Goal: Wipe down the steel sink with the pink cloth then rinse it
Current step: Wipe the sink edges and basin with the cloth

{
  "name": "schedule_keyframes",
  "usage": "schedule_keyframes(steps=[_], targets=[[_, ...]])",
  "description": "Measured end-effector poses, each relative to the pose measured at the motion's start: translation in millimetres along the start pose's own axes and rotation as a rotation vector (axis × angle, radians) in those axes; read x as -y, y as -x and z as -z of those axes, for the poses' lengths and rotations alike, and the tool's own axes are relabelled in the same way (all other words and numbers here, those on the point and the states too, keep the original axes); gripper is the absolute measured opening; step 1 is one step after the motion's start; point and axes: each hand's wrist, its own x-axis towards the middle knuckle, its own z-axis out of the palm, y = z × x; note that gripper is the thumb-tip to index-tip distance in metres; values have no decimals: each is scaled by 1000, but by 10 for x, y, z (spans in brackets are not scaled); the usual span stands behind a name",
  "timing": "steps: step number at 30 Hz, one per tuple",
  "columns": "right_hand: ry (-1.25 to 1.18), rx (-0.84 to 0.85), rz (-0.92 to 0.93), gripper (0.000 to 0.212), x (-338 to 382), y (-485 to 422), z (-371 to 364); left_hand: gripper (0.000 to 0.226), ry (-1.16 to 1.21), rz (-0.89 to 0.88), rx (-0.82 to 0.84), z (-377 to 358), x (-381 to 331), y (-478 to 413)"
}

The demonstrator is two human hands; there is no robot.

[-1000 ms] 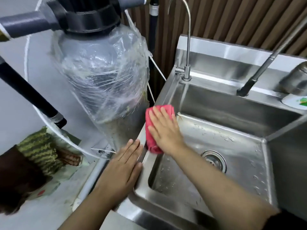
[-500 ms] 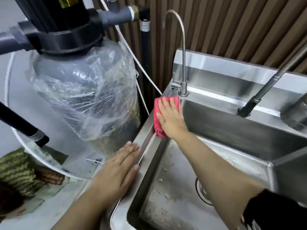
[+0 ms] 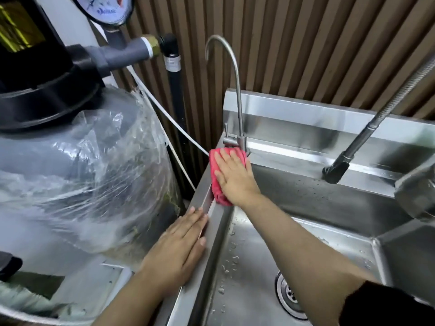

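Note:
My right hand [image 3: 234,178] lies flat, fingers straight, on the pink cloth [image 3: 215,175], pressing it onto the left rim of the steel sink [image 3: 216,234] at the far left corner, just below the base of the thin gooseneck tap [image 3: 235,140]. My left hand [image 3: 181,250] rests flat with straight fingers on the same rim, nearer to me. Water drops dot the basin floor around the drain [image 3: 288,296].
A large tank wrapped in clear plastic [image 3: 77,170] stands close to the sink's left side, with grey pipes and a gauge above it. A black-tipped spray hose [image 3: 339,165] hangs over the back ledge at right. A slatted wooden wall runs behind.
My right hand has slid the pink cloth along the left rim away from me, up to the base of the thin tap. My left hand stayed flat on the rim.

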Motion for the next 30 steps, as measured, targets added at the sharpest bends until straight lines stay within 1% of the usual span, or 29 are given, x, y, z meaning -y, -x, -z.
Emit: schedule_keyframes(steps=[2, 3, 5, 7, 10, 12, 14, 15, 18, 20, 22, 24, 27, 30], targets=[[-40, -41, 56, 62, 112, 248, -44, 60, 27, 4, 1, -34, 48, 27], [-74, -40, 91, 67, 166, 360, -55, 60, 46, 8, -1, -47, 70, 29], [-116, -4, 108, 70, 167, 402, -77, 59, 77, 13, -4, -64, 107, 15], [-91, 4, 76, 66, 102, 256, -70, 57, 76, -9, -16, -69, 128, -12], [-59, 35, -17, 51, -19, -71, -31, 57, 50, -10, -11, -77, 160, -69], [-64, 57, -59, 50, -14, -177, -15, 61, 57, 14, -16, -60, 179, -104], [-76, 73, -63, 51, 54, -111, 9, 63, 62, 24, -19, -25, 170, -113], [-82, 71, -37, 51, 103, -9, 18, 62, 51, 16, -16, -7, 164, -88], [-120, 43, 134, 59, 286, 465, -37, 54, 37, -26, 6, 28, 148, 56], [-148, 98, 180, 63, 274, 588, -32, 51, 40, -38, 10, 13, 162, 114], [-132, 114, 144, 56, 175, 410, 19, 52, 41, -36, 16, 5, 174, 122], [-99, 124, 61, 49, 66, 78, 84, 55, 46, -31, 24, 13, 168, 103], [-21, 111, -39, 48, 46, -226, 90, 56, 75, -42, 29, 11, 159, 115], [-68, 101, -29, 52, 165, -33, 63, 52, 135, -30, -27, -12, 155, 128]])
